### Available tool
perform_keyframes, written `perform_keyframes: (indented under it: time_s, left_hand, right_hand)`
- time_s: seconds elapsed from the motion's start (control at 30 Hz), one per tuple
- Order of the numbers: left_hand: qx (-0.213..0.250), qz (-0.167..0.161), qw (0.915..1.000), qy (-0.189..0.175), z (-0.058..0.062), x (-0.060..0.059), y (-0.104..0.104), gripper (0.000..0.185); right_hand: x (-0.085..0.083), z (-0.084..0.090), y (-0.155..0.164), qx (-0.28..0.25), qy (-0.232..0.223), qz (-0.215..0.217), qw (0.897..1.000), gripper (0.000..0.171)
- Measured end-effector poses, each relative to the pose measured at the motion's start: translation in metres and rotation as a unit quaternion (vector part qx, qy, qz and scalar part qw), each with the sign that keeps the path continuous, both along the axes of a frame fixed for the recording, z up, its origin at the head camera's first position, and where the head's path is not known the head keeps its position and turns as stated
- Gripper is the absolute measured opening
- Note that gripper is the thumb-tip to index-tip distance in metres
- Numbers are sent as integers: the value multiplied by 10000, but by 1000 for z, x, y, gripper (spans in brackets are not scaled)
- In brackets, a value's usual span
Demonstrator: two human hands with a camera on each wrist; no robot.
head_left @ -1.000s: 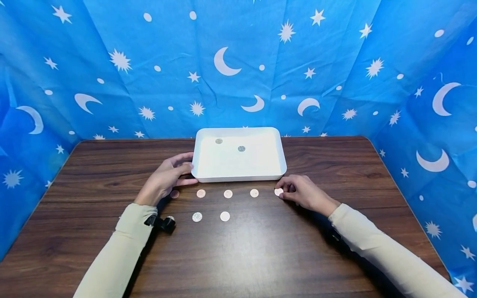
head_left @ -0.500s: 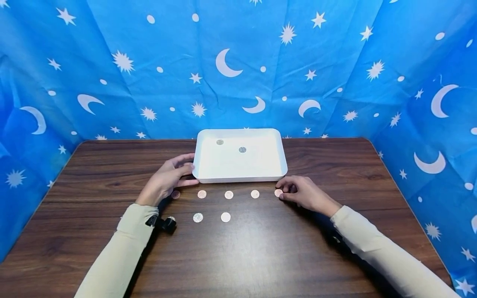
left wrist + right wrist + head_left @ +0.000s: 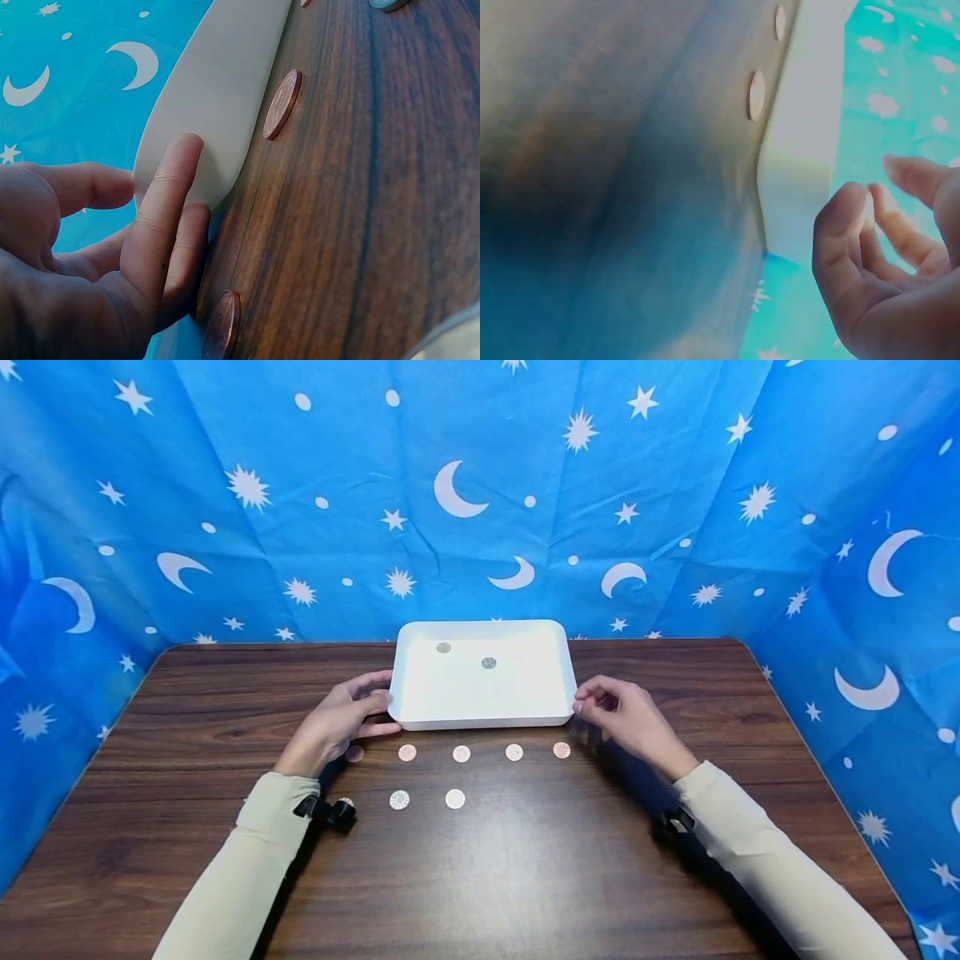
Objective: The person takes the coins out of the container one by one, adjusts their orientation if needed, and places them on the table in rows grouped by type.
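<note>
A white tray (image 3: 483, 723) lies at the table's back edge, with two silver-coloured coins inside. My left hand (image 3: 341, 718) rests against its left end, thumb at the rim and straight fingers along the outer wall. In the left wrist view the left fingers (image 3: 161, 202) lie against that wall. My right hand (image 3: 622, 714) is lifted beside the tray's right front corner, fingertips close to the rim. In the right wrist view its fingers (image 3: 840, 232) are loosely curled, the thumb apart, with nothing held. A copper coin (image 3: 561, 750) lies just in front, at the right end of a row.
Several copper coins (image 3: 461, 753) form a row before the tray. A shorter row nearer me holds a silver-coloured coin (image 3: 399, 799), a bright coin (image 3: 454, 798) and one partly hidden by the left wrist camera (image 3: 342, 815). A blue curtain (image 3: 360, 485) hangs behind the table.
My right hand has let go of the row's rightmost coin and moved up and right to the tray's right side. The left hand stays at the tray's left end.
</note>
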State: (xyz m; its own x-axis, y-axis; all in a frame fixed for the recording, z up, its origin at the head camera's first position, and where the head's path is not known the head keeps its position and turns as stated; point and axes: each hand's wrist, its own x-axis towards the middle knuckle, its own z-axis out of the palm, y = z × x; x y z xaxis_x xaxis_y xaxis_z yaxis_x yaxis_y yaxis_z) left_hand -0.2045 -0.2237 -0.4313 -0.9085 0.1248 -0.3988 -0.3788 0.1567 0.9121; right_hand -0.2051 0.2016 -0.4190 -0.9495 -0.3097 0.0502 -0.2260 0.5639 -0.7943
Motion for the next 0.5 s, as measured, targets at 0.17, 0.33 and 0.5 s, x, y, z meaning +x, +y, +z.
perform_keyframes:
  time_s: [0.17,0.33,0.5]
  left_hand:
    - [46,61,10000,-9,-1,0,-1,61]
    - [15,35,10000,-47,-1,0,-1,61]
    - [-21,-35,9999,-93,2,0,-2,63]
  right_hand:
    - [-16,-4,-2,-437,-262,-390,9979,23]
    - [-28,-14,-4,-1299,-1013,-370,9856,37]
    - [-33,-20,-7,-1997,-1726,-455,9635,42]
